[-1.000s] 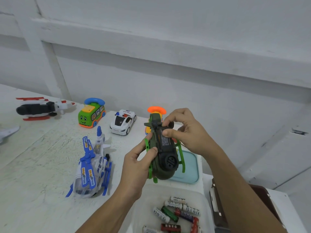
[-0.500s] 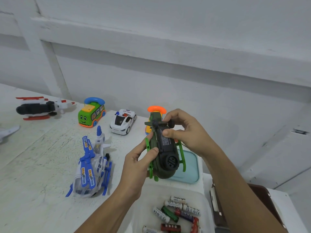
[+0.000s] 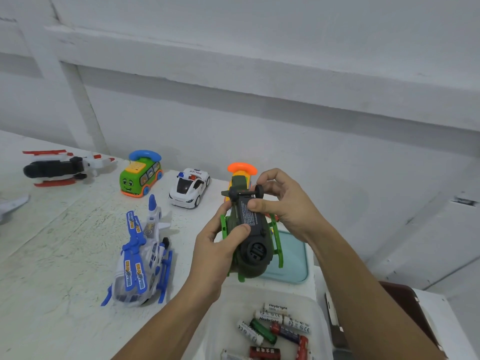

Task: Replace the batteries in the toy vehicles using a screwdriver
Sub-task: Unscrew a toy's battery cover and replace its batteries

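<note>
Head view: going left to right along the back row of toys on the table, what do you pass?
Red, white and black aircraft toy → green bus → white police car → orange-handled toy, partly hidden behind the green helicopter held in both hands.

Both hands hold a green helicopter (image 3: 250, 245) belly-up above a tub (image 3: 322, 326) of batteries (image 3: 275, 331); left hand (image 3: 215, 258) grips its side, right hand (image 3: 288, 206) pinches the tail.

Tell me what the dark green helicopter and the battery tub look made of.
The dark green helicopter looks like matte moulded plastic: dull sheen, crisp moulded skids. The battery tub seems frosted translucent plastic: its cloudy wall lets light through.
</note>
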Demonstrator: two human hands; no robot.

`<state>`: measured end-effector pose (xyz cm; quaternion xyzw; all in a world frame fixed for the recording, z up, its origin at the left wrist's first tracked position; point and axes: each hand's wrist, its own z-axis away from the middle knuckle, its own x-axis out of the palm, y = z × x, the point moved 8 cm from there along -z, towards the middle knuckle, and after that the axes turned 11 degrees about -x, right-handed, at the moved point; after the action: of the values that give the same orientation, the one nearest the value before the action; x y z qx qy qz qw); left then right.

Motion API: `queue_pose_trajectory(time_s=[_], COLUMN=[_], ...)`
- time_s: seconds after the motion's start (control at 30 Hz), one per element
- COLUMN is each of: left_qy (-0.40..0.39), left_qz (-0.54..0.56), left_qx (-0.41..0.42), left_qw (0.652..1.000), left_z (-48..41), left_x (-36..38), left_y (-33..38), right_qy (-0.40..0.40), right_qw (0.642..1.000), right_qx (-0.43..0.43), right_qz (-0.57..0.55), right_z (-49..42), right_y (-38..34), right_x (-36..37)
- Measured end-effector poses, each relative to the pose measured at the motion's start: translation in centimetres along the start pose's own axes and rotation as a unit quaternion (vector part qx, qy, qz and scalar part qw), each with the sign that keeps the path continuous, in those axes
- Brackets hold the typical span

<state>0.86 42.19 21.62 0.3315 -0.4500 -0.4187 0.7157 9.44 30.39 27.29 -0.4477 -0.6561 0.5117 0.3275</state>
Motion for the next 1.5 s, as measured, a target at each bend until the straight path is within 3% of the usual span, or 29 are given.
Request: queue_pose_trajectory(time_s=[0.13, 0.2, 0.23, 0.3, 0.4, 0.47, 0.57, 0.7, 0.8, 0.9, 0.97, 1.03, 1.13, 1.23, 1.5], left_qy=[0.019, 0.022, 0.023, 0.025, 0.028, 0.029, 0.032, 0.033, 0.034, 0.032, 0.032, 0.030, 0.029, 0.030, 0.034], left_qz=[0.000, 0.000, 0.000, -0.001, -0.004, -0.008, -0.011, -0.009, -0.005, -0.002, -0.003, -0.006, -0.007, -0.011, -0.013], left_qx=[-0.007, -0.009, -0.009, -0.008, -0.010, -0.011, -0.012, -0.015, -0.014, -0.017, -0.019, -0.023, -0.028, -0.030, -0.026], left_qw=[1.000, 1.000, 1.000, 1.000, 1.000, 0.999, 0.999, 0.999, 0.999, 0.999, 0.999, 0.999, 0.999, 0.999, 0.999], left_z=[-0.1, -0.2, -0.2, -0.2, -0.3, -0.3, -0.3, -0.2, -0.1, -0.1, -0.1, -0.1, -0.1, 0.0, 0.3], left_x=[-0.3, -0.4, -0.5, -0.6, -0.5, -0.5, -0.4, -0.5, -0.6, -0.6, -0.6, -0.5, -0.4, -0.5, -0.7], left_y=[0.0, 0.1, 0.1, 0.2, 0.2, 0.3, 0.3, 0.3, 0.4, 0.3, 0.3, 0.2, 0.1, 0.0, 0.2], right_qy=[-0.014, 0.010, 0.025, 0.011, -0.081, -0.113, -0.124, -0.084, 0.026, 0.190, 0.228, 0.205, 0.138, 0.097, 0.085], right_qw=[0.989, 0.985, 0.987, 0.969, 0.860, 0.823, 0.795, 0.822, 0.867, 0.938, 0.946, 0.939, 0.929, 0.927, 0.931], right_qx=[0.088, 0.134, 0.151, 0.164, 0.157, 0.161, 0.166, 0.176, 0.130, -0.020, -0.151, -0.242, -0.309, -0.311, -0.285], right_qz=[-0.115, -0.109, -0.056, 0.181, 0.478, 0.533, 0.570, 0.535, 0.481, 0.291, 0.175, 0.134, 0.151, 0.185, 0.214], right_z=[-0.9, -1.5, -1.8, -2.4, -3.1, -3.2, -3.3, -3.2, -4.1, -4.0, -2.9, -1.3, 1.0, 1.4, 1.2], right_y=[1.8, 3.7, 4.7, 6.3, 8.4, 10.3, 12.3, 11.6, 7.8, 0.9, -4.4, -8.4, -10.9, -10.1, -8.8], right_x=[-1.2, -3.0, -4.2, -6.2, -6.7, -6.5, -6.4, -7.2, -8.8, -8.8, -7.3, -5.0, -1.7, -0.3, 0.4])
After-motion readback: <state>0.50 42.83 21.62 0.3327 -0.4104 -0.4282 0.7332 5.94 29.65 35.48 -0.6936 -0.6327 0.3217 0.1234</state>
